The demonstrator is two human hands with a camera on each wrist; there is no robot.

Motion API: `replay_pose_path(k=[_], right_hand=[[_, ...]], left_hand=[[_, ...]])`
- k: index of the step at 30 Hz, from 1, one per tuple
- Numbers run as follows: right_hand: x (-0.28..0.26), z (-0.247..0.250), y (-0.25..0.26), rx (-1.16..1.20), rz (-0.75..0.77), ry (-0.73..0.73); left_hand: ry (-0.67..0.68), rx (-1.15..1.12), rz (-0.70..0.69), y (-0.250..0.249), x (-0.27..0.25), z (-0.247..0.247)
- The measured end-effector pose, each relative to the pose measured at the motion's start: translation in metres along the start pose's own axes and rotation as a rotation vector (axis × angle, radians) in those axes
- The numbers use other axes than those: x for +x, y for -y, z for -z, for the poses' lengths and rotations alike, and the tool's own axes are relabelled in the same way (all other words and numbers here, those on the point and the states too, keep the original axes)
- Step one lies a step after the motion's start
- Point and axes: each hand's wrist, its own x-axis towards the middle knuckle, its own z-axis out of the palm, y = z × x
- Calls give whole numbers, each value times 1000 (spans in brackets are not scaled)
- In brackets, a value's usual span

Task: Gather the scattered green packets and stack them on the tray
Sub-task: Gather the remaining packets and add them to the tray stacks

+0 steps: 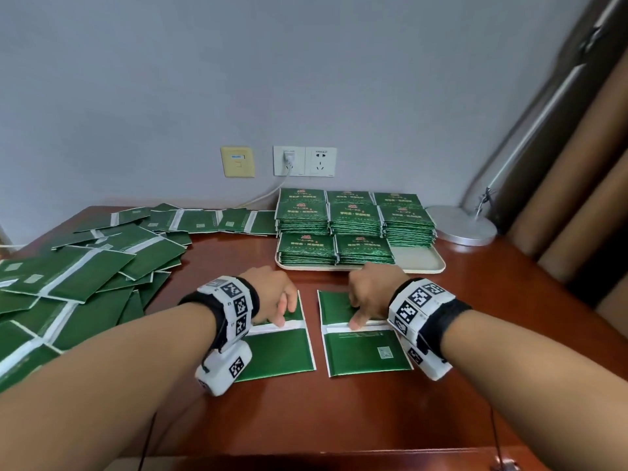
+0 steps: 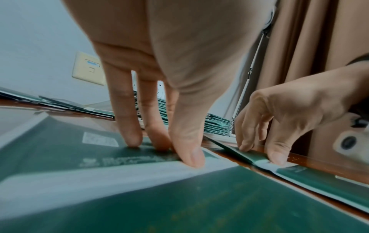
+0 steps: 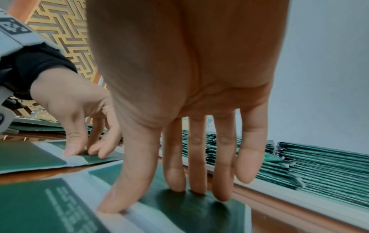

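Two green packets lie flat, back side up, side by side at the table's front: the left packet [image 1: 278,355] [image 2: 139,197] and the right packet [image 1: 360,351] [image 3: 189,212]. Each has a white strip across its middle. My left hand [image 1: 282,307] [image 2: 165,151] presses on the left packet, fingertips on the far half and thumb on the strip. My right hand [image 1: 360,307] [image 3: 159,198] rests the same way on the right packet. Behind them a cream tray [image 1: 418,261] carries several tall stacks of green packets [image 1: 353,222]; its front right corner is bare.
A loose heap of green packets [image 1: 78,277] covers the table's left side and runs along the wall. A round metal lamp base [image 1: 462,226] stands right of the tray. Wall sockets [image 1: 304,161] with a white cable sit behind, and brown curtains hang at the right.
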Motion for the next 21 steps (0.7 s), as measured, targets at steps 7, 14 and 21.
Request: replay_pose_path(k=[7, 14, 21], right_hand=[[16, 10, 5, -11, -1, 113], [31, 11, 5, -35, 18, 162], [32, 14, 5, 25, 23, 204]], left_hand=[[57, 167, 68, 1, 12, 9], [182, 260, 144, -12, 21, 20], [200, 301, 171, -15, 26, 21]])
